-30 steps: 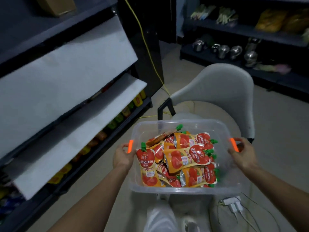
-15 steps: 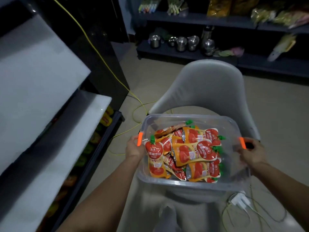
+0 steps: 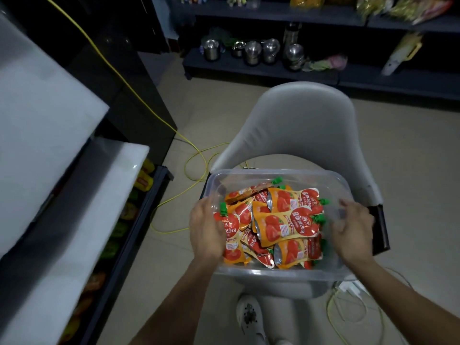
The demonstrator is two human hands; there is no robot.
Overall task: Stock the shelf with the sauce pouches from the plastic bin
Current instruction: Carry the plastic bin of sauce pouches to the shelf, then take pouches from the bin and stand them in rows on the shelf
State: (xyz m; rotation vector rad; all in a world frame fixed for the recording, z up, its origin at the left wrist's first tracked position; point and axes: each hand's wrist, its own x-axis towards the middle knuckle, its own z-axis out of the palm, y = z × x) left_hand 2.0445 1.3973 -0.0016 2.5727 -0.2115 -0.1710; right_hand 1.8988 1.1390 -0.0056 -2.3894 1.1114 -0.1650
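both hands hover over a bin of tomato sauce pouches set on a chair

the clear plastic bin [image 3: 273,273] sits on the seat of a pale grey chair [image 3: 298,125], piled with orange-and-red sauce pouches [image 3: 281,225] with green caps, lying flat and overlapping. the left hand [image 3: 206,230] is palm down over the bin's left edge, fingers loose and close together, covering part of the leftmost pouch; blur hides whether it touches. the right hand [image 3: 351,230] is over the bin's right wall, fingers slightly spread, gripping nothing. the shelf [image 3: 143,227] stands just left of the chair, with yellow and green packs on its low tier under white sheets [image 3: 49,120]. a yellow cable [image 3: 194,155] loops across the floor between them.
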